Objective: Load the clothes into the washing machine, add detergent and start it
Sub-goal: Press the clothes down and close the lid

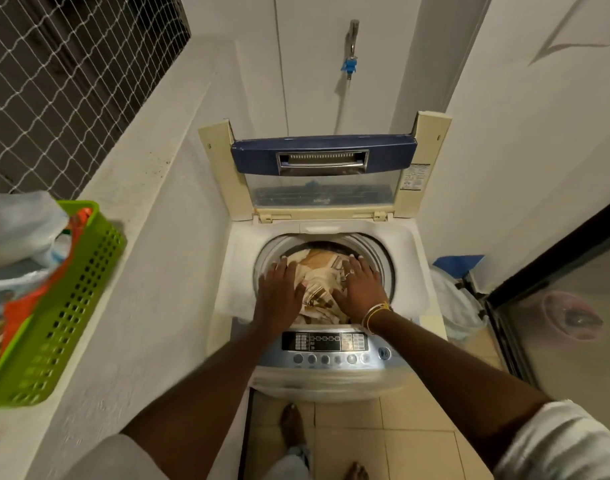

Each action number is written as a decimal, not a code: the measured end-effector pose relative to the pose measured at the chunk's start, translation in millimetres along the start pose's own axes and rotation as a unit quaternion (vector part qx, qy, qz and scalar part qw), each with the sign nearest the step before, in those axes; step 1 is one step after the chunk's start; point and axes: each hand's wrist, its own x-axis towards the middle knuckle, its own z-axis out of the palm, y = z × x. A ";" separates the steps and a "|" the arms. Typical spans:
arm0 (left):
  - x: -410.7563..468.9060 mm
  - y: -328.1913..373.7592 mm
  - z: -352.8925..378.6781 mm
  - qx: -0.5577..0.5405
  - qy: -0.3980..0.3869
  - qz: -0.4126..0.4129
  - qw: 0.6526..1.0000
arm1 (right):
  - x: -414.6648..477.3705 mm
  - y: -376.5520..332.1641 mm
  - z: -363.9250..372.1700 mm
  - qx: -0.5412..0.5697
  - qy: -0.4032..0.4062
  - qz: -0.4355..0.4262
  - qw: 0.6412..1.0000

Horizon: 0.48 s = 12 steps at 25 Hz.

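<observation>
The green basket (pixel 71 306) is cut off by the left edge and blurred; what may be plastic bags (pixel 16 223) inside cannot be told apart. The left hand (pixel 279 289) and right hand (pixel 360 289) cover much of the clothes (pixel 319 289), which hide the drum (pixel 378 254) beneath. Print on the control panel (pixel 326 342) and the lid sticker (pixel 414 176) is too small to read. One foot (pixel 356 472) runs off the bottom edge.

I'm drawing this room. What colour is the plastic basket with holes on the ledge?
Bright green; the perforated plastic basket shows best in the head view.
</observation>
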 end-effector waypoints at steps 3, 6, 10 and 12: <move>-18.4 7.4 -7.1 -0.010 -0.002 -0.004 1.000 | -17.7 6.0 -4.5 0.008 0.003 0.001 1.000; -32.2 10.5 -12.2 -0.015 -0.011 -0.003 1.000 | -28.2 7.8 -8.5 0.005 0.004 0.003 1.000; -30.7 6.4 -11.9 -0.001 -0.024 0.024 0.999 | -28.6 6.8 -5.6 0.000 0.001 0.009 1.000; -27.5 2.4 -9.3 -0.006 -0.022 0.023 0.999 | -25.3 5.6 -0.9 -0.009 -0.002 0.006 1.000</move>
